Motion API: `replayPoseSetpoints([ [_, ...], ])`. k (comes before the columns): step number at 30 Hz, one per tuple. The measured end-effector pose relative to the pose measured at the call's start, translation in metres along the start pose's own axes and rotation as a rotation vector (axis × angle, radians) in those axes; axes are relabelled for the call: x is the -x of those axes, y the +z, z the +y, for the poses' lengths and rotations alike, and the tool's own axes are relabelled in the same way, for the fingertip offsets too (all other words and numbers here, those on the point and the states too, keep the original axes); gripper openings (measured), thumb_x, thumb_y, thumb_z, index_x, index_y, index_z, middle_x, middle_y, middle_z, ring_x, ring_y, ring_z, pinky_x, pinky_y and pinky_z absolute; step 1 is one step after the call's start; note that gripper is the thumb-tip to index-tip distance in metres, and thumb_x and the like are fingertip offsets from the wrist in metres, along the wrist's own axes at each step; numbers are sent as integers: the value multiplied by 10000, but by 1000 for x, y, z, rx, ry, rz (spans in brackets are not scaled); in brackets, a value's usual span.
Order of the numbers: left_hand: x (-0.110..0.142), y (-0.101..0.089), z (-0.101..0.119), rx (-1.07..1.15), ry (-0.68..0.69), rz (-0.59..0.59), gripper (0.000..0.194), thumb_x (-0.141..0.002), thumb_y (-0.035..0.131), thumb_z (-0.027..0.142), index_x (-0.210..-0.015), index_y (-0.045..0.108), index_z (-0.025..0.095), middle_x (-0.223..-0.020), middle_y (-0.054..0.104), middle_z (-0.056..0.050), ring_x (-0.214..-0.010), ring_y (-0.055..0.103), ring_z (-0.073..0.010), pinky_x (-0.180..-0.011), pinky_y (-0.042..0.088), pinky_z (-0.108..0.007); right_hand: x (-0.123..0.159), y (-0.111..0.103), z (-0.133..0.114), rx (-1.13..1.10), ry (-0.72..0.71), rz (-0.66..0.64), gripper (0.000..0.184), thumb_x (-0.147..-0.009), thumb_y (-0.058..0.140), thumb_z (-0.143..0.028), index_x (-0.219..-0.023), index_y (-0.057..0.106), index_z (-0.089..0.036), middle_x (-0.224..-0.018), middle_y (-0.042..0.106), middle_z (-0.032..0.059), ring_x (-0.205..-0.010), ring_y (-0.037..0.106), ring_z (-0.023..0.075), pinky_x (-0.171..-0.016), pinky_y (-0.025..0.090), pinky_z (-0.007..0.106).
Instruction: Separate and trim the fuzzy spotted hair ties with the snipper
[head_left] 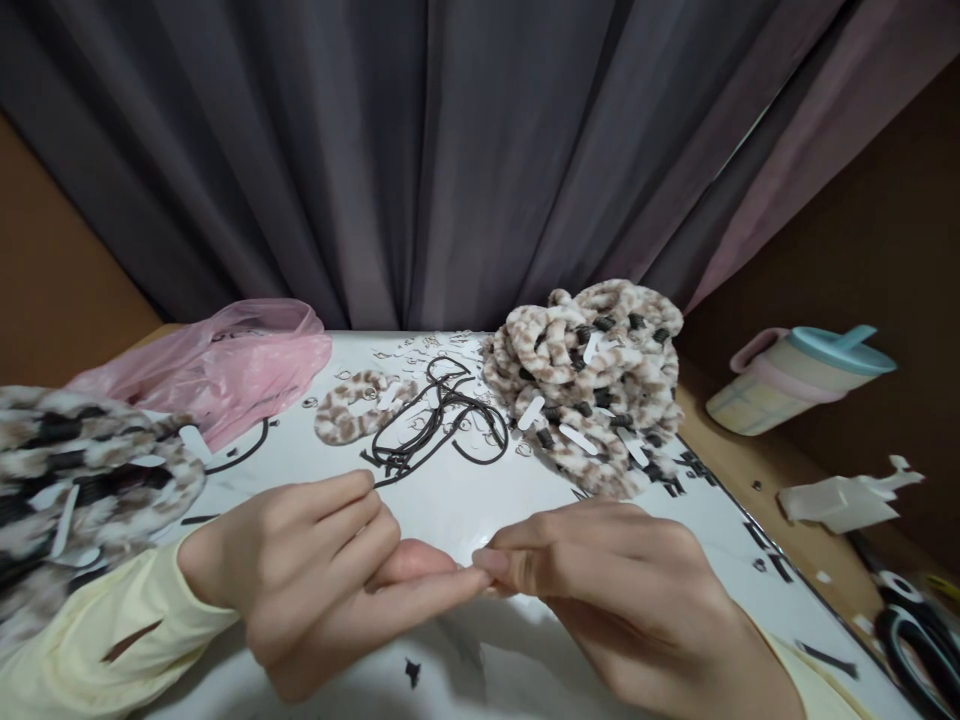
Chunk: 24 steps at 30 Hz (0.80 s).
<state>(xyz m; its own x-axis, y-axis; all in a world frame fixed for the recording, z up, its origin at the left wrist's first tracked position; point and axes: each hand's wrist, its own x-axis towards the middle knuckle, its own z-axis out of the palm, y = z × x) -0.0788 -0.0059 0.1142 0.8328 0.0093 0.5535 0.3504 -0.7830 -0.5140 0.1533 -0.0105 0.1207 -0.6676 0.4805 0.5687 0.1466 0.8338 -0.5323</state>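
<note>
1. The left hand and right hand are held fingertip to fingertip above the bench; whether anything is pinched by either cannot be told.
2. Right: a fluffy heap, dark bindings and white tabs fitted; similar pieces massed left. Judged largely made up.
3. Dark cords seen loose beyond the hands, near one small fluffy loop; small rings strewn around. Judged unworked.
4. Pink bag crumpled; contents not made out.
5. Cup lidded; fill uncertain. White bottle seen nearby; contents hidden.
</note>
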Motion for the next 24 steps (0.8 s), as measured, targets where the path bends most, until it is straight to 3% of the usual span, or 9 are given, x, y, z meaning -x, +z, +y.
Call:
replayPoseSetpoints([
  [4,2,2,6,24,-78,12,234,-779,612,66,-955,639,218,-464,393,72,-454,371,-120,-437,295,-289,-2,0,1,-10,-53,-49,230,-881,402,-16,-969,592,-109,-857,686,77,-835,654,110,-744,528,179],
  [7,5,2,7,113,-181,-63,301,-814,567,57,-1019,617,271,-467,351,81,-445,311,-115,-454,277,-289,-1,1,2,17,-99,-32,235,-875,394,-13,-961,592,-104,-825,676,74,-798,652,108,-717,521,179],
  [12,9,7,-2,182,-65,-69,413,-806,572,39,-1165,569,242,-480,321,97,-431,284,-93,-439,248,-279,1,2,6,52,-119,4,225,-850,396,2,-907,587,-103,-769,659,69,-714,635,106,-633,508,183],
  [19,9,8,-4,165,-41,-101,486,-788,590,15,-1217,538,236,-483,333,102,-432,295,-84,-441,255,-279,2,2,9,122,-139,-11,247,-807,388,27,-880,582,-105,-780,658,71,-700,636,116,-611,505,198],
  [24,9,7,-4,152,-28,-118,449,-777,618,32,-1182,568,219,-497,332,97,-434,314,-83,-438,256,-288,4,2,9,276,-128,-56,250,-850,358,-14,-828,573,-141,-741,641,65,-676,625,121,-592,504,213],
])
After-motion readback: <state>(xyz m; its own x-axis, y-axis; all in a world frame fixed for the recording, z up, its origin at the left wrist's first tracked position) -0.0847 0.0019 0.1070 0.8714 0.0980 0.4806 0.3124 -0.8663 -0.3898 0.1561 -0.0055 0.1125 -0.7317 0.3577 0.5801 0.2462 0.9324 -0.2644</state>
